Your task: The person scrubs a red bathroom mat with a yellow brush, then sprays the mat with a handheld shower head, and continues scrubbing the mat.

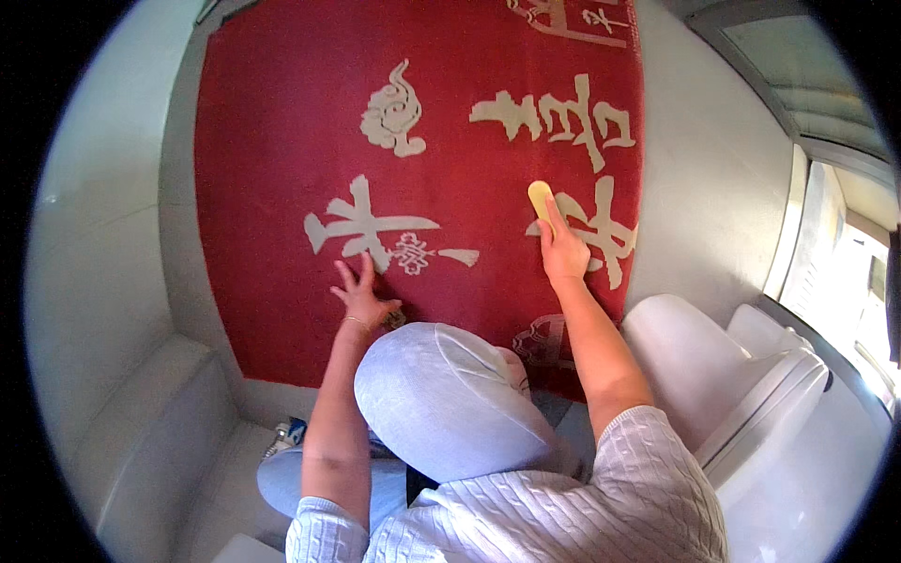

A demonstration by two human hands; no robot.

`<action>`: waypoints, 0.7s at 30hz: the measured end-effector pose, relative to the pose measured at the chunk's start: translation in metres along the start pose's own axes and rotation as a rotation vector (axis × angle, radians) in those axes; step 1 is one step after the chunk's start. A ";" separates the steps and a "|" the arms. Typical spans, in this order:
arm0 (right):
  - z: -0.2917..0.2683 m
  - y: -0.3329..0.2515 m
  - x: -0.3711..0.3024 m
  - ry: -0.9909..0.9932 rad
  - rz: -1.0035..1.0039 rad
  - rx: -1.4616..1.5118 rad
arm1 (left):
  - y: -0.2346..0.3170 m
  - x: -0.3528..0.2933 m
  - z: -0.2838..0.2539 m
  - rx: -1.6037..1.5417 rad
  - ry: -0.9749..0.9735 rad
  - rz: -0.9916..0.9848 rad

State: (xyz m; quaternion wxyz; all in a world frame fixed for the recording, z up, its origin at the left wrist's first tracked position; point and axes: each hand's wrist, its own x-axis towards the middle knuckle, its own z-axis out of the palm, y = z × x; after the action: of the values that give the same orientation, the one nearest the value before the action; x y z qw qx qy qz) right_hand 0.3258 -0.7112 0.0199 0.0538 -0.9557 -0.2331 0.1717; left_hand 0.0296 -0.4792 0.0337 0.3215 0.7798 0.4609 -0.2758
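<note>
A red rug (282, 103) with pale characters and a cloud motif lies flat on the floor in front of me. My right hand (565, 253) is closed round a yellow, oblong brush (539, 195), held against the rug beside a pale character near the right edge. The brush's underside is hidden. To the left, my left hand (358, 298) rests on the rug with its fingers spread, fingertips at the lower end of another pale character. It holds nothing.
My bent knee (441, 385) covers part of the rug's near edge. A white toilet (685, 338) stands close on the right, with a bright window (854, 272) beyond. At the left is a pale ledge (141, 413). A small blue-and-white thing (293, 433) is beside my leg.
</note>
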 end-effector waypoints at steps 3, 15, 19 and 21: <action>-0.001 0.007 0.003 0.016 -0.053 -0.031 | 0.024 0.007 -0.020 -0.093 -0.147 -0.079; 0.007 0.008 0.010 0.049 -0.091 0.050 | 0.104 0.047 -0.115 -0.179 -0.059 0.234; 0.004 0.005 0.008 -0.031 -0.060 0.034 | 0.144 0.083 -0.121 -0.007 -0.013 0.270; 0.001 0.014 0.003 -0.106 -0.037 0.020 | 0.176 0.096 -0.121 -0.029 -0.073 0.345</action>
State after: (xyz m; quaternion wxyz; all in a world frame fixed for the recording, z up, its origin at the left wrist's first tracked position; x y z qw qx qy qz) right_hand 0.3336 -0.7227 0.0153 0.0541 -0.9402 -0.2513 0.2234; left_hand 0.2440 -0.4009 0.0849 0.3918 0.8321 0.3121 -0.2380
